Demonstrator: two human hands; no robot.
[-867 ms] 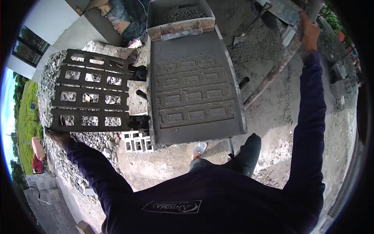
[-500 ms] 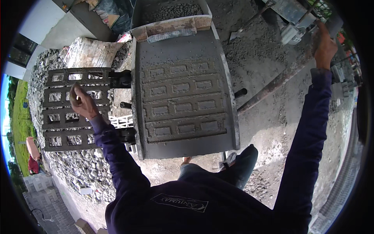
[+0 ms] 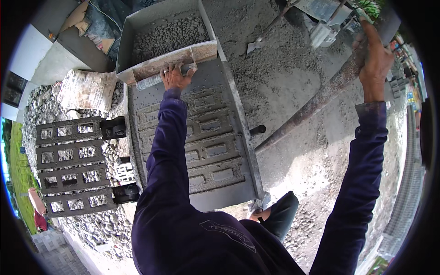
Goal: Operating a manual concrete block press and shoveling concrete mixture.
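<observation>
My left hand (image 3: 176,76) grips a grey bar handle (image 3: 151,81) at the near edge of a hopper box (image 3: 137,32) filled with gravel mix. Below it lies the grey block mould (image 3: 192,137) with rows of rectangular recesses. My right hand (image 3: 376,59) is raised high at the upper right, closed around the top of a long grey lever pole (image 3: 321,96) that slants down toward the mould. Both arms wear dark blue sleeves.
A dark metal grid press plate (image 3: 73,165) hangs open on hinges to the left, over gravel. A printed sack (image 3: 85,89) lies beside the hopper. A shovel (image 3: 263,34) rests on the sand pile behind. My dark shoe (image 3: 282,213) stands by the mould.
My left hand left the grid plate at the left and reached forward to grasp the hopper's bar handle. My right hand stayed on the lever pole.
</observation>
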